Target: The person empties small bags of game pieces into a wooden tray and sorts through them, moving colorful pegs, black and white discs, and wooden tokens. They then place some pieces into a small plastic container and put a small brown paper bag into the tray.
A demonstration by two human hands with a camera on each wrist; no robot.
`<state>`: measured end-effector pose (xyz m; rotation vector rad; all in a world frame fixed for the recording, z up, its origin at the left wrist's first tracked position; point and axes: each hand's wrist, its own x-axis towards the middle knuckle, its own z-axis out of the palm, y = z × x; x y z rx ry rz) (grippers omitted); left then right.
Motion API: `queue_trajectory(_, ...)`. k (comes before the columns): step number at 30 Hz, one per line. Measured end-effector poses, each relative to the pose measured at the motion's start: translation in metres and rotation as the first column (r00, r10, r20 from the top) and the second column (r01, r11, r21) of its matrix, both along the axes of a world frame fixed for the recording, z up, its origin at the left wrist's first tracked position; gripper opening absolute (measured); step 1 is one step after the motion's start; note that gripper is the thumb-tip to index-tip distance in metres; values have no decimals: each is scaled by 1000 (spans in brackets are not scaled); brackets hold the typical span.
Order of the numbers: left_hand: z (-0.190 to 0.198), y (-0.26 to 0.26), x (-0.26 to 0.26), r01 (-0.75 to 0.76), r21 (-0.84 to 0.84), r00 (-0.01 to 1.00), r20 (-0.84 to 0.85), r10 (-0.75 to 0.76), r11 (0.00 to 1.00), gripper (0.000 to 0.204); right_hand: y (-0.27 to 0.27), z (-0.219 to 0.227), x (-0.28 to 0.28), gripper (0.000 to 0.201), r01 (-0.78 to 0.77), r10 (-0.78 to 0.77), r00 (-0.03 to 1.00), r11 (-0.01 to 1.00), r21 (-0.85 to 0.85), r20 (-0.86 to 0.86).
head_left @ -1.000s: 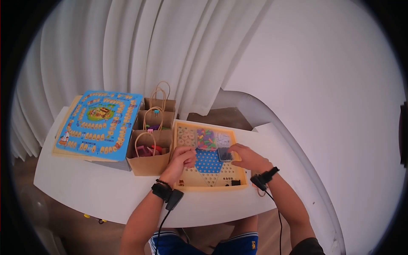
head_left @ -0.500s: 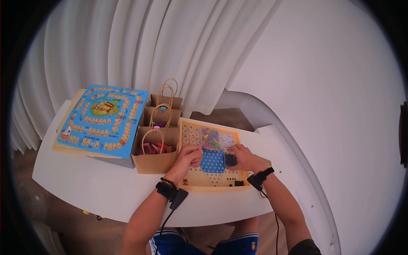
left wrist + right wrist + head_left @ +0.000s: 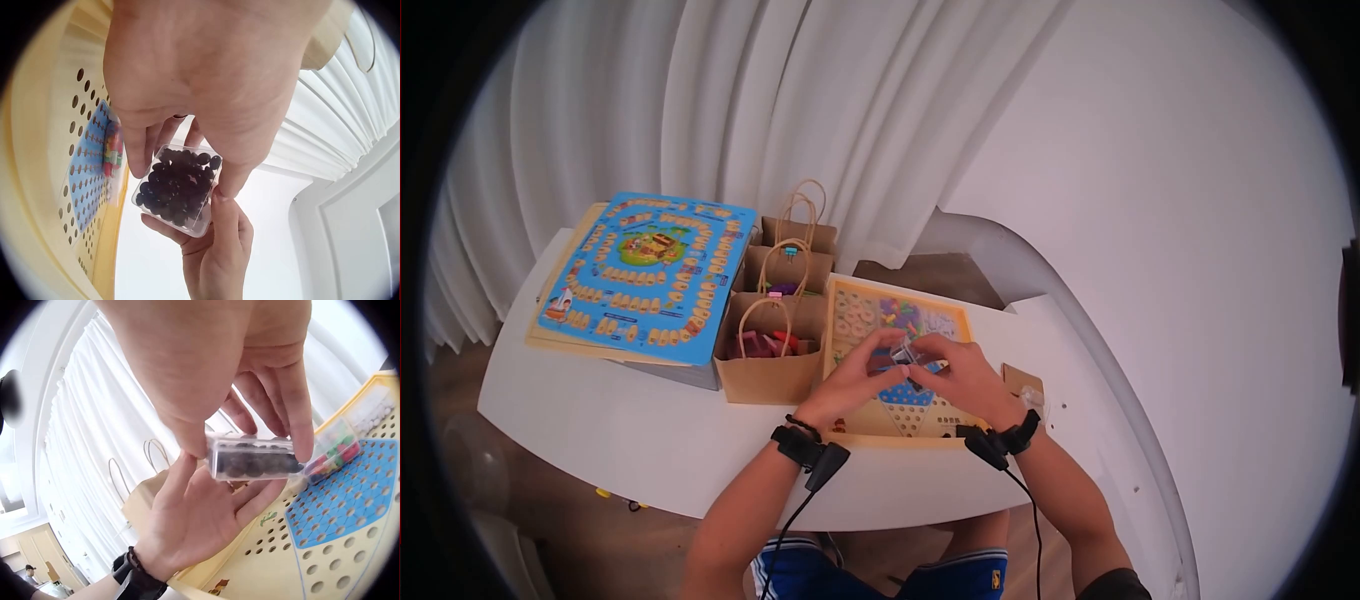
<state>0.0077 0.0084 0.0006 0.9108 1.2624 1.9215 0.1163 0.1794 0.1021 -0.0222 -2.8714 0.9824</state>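
Observation:
A small clear plastic box [image 3: 175, 187] full of round black pieces is held between both hands over the wooden game board [image 3: 910, 420]. My left hand [image 3: 852, 384] grips it from the left, fingers curled at its sides. From the right, my right hand [image 3: 968, 378] pinches it between thumb and fingers. In the right wrist view the box [image 3: 256, 459] is seen side-on, its lid on top. Beneath the hands, the board shows a blue hexagon [image 3: 344, 494] with rows of holes, partly hidden in the head view.
Brown paper bags [image 3: 770, 380] with handles stand left of the board. A blue printed game board [image 3: 650, 260] lies on a stack at the far left. A box of coloured pegs [image 3: 334, 456], white pieces [image 3: 375, 415] and ring-shaped pieces [image 3: 856, 313] sit at the board's far side.
My right hand has taken the box of black pieces from the board and brought it left. My left hand has moved right and unfolded from a loose fist to grip the box too.

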Motion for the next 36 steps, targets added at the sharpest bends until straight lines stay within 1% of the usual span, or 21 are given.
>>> queue_trajectory(1,0,-1,-1,-4,0,1000,-1,4,1000,51,-4,0,0,41,-4,4,1000,1000,0,-1)
queue_trajectory(3,-1,0,-2,-4,-17,999,49,5,1000,53,-10,-1,4,35,-18,18,1000,990,141,2)
queue_trajectory(4,-2,0,-2,-5,-17,999,50,6,1000,53,-11,-3,5,35,-19,18,1000,990,142,3)
queue_trajectory(6,-4,1,-3,-29,-29,999,42,30,999,51,-13,-6,7,32,-7,14,1000,971,239,-26)
queue_trajectory(7,-4,2,-4,-28,-28,999,42,29,999,51,-13,-10,9,32,-6,13,1000,971,239,-26)
queue_trajectory(9,-5,2,-5,-23,-56,1000,0,23,998,49,-14,-20,12,33,8,31,992,952,306,-122)
queue_trajectory(13,-6,3,-4,-46,-40,999,-7,46,998,51,-20,-24,16,31,52,-6,990,947,319,-143)
queue_trajectory(15,1,-1,-3,-23,-91,1000,-2,23,996,50,-20,-24,16,35,54,-29,996,944,325,-79)
queue_trajectory(16,-1,0,-4,-23,-93,1000,-4,23,995,50,-17,-24,16,35,54,-29,996,945,324,-80)
queue_trajectory(18,-4,0,-4,-20,-41,1000,12,20,999,50,-7,-27,15,35,138,-138,990,983,123,-9)
queue_trajectory(19,-4,0,-4,-20,-42,1000,12,20,999,50,-2,-30,14,35,138,-138,990,983,122,-8)
queue_trajectory(21,-3,0,-4,-1,-45,1000,26,2,999,51,5,-33,14,39,119,-119,992,993,14,-34)
queue_trajectory(22,-5,1,-4,4,-48,1000,26,-2,999,51,5,-33,15,39,123,-123,992,992,11,-33)
queue_trajectory(24,-8,3,-6,-15,-40,1000,4,15,999,51,5,-31,16,40,77,-95,994,956,-282,-53)
queue_trajectory(25,-7,2,-6,-11,-43,1000,2,11,999,51,8,-31,16,40,80,-99,994,955,-285,-55)
queue_trajectory(26,-5,1,-5,-15,-51,1000,15,16,999,51,12,-33,17,41,126,-135,991,881,-455,13)
queue_trajectory(27,-4,1,-5,-17,-60,999,29,19,998,51,15,-34,18,41,178,-158,984,775,-606,87)
queue_trajectory(28,-5,1,-5,-11,-62,1000,28,13,998,51,18,-36,18,41,182,-163,983,773,-608,86)
queue_trajectory(30,-8,3,-6,-30,-77,999,-46,26,997,54,24,-41,19,37,201,-147,980,694,-692,137)
queue_trajectory(34,-9,3,-4,-13,-57,999,-49,10,998,56,37,-60,19,34,173,-127,985,671,-721,118)
queue_trajectory(36,-7,3,-5,-25,-64,998,-51,22,998,60,41,-64,20,36,159,-98,986,790,-592,134)
